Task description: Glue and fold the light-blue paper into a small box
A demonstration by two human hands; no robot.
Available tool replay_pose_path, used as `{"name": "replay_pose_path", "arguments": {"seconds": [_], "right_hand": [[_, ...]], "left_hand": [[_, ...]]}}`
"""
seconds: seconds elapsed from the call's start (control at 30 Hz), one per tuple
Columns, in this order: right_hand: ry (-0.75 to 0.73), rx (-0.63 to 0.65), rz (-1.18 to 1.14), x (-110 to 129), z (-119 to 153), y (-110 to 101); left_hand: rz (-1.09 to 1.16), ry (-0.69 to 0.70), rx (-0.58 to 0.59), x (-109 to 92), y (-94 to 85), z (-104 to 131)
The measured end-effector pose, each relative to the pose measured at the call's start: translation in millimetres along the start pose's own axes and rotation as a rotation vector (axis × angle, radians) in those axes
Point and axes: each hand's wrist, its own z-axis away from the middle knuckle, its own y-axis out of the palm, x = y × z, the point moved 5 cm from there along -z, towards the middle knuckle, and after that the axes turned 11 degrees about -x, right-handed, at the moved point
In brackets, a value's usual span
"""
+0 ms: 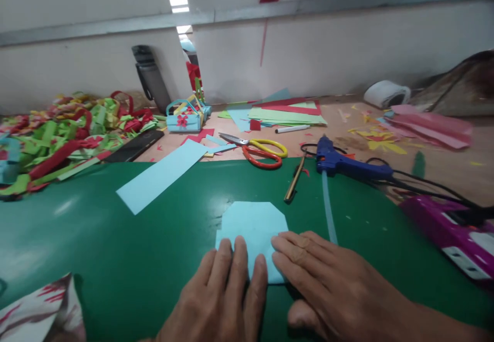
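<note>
A folded piece of light blue paper (254,218) with cut top corners lies flat on the green table surface (108,249). My left hand (224,290) rests on its lower left part, fingers stretched out and pressing down. From the right, my right hand (332,275) lies across the paper's right edge with its fingers extended. Both palms hide the lower corners of the paper. A long light blue strip (164,175) lies farther left on the table. Beyond the paper are scissors (262,154) with red and yellow handles.
A blue glue gun (347,162) with a glue stick sits at right, its cable running near a purple power strip (451,234). Paper scraps (77,136), a phone (135,145), a dark bottle (150,79) and small paper bags (184,122) stand along the back left.
</note>
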Motion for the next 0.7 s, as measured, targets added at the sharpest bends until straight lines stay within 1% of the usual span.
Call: {"name": "replay_pose_path", "arguments": {"seconds": [0.1,0.2,0.37,0.5,0.7], "right_hand": [[-0.057,0.011,0.018,0,-1,1],[-0.075,0.003,0.027,-1,-2,1],[-0.046,-0.012,-0.012,-3,-4,2],[-0.029,-0.017,-0.034,-4,-6,5],[-0.030,0.011,-0.052,-3,-4,6]], "left_hand": [[-0.023,0.000,-0.033,-4,-1.0,3],[-0.013,-0.025,-0.040,-3,-2.3,2],[0.015,-0.022,-0.044,-2,-3.8,0],[0.021,-0.048,-0.016,-1,-1.8,-2],[0.134,-0.003,-0.064,-4,0.7,-7]]}}
